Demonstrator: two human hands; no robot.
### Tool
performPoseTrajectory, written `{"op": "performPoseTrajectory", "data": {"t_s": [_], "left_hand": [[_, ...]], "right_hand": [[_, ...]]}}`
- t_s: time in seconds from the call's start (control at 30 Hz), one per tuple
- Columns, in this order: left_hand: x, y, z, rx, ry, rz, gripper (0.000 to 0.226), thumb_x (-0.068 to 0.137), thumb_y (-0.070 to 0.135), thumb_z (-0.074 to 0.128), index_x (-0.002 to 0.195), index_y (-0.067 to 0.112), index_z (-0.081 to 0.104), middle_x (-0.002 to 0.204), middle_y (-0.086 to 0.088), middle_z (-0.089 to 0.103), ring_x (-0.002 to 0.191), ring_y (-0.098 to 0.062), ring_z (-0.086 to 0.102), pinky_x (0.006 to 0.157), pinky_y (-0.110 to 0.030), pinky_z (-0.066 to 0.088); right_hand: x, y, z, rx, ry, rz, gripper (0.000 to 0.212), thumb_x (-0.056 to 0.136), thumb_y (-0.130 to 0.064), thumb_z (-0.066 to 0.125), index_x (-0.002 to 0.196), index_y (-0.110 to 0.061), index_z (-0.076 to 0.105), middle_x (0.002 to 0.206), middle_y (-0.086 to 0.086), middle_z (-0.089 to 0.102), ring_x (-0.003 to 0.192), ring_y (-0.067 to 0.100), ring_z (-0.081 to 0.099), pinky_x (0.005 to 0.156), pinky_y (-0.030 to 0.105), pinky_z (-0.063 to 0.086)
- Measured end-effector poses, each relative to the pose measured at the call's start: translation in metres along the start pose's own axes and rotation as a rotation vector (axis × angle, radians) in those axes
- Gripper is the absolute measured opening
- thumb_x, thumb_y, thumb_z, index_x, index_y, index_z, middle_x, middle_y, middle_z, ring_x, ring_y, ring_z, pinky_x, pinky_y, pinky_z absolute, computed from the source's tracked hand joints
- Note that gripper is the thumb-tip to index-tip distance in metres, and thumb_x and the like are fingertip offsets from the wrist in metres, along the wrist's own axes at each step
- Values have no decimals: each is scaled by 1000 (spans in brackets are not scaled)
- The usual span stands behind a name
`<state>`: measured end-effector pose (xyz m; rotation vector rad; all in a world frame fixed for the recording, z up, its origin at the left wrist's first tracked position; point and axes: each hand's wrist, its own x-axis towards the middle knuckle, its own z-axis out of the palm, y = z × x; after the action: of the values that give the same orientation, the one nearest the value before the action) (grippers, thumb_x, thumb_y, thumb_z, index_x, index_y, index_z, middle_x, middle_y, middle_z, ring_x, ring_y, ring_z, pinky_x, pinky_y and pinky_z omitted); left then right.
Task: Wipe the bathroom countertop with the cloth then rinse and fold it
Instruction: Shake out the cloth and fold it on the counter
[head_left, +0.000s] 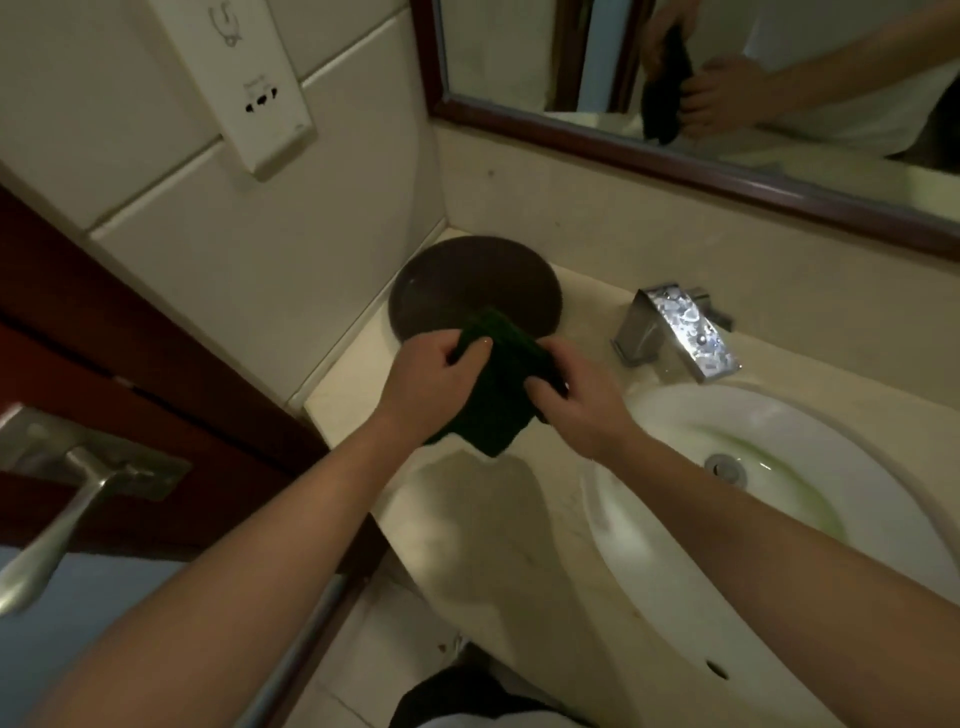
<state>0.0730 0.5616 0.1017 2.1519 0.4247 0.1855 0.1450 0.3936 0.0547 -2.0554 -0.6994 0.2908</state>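
Both hands, left hand (434, 382) and right hand (574, 400), are gripping the dark green cloth (501, 387) above the countertop (467, 525), left of the sink (675, 519). The wall dispenser (244, 73) is showing unreadable print.

Both arms extended, left grip (434, 382) and right grip (576, 402) clenched
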Motion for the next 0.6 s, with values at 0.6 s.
{"op": "performPoseTrajectory", "data": {"t_s": [0.6], "left_hand": [[70,-34,-15,-880,-284,-833,41,92,35,62,123,10,57,120,-14,67,104,-31,68,87,-41,57]], "right_hand": [[16,21,13,1537,-193,759,87,74,-20,74,150,-19,32,148,18,44,125,39,54,98,51,50]]}}
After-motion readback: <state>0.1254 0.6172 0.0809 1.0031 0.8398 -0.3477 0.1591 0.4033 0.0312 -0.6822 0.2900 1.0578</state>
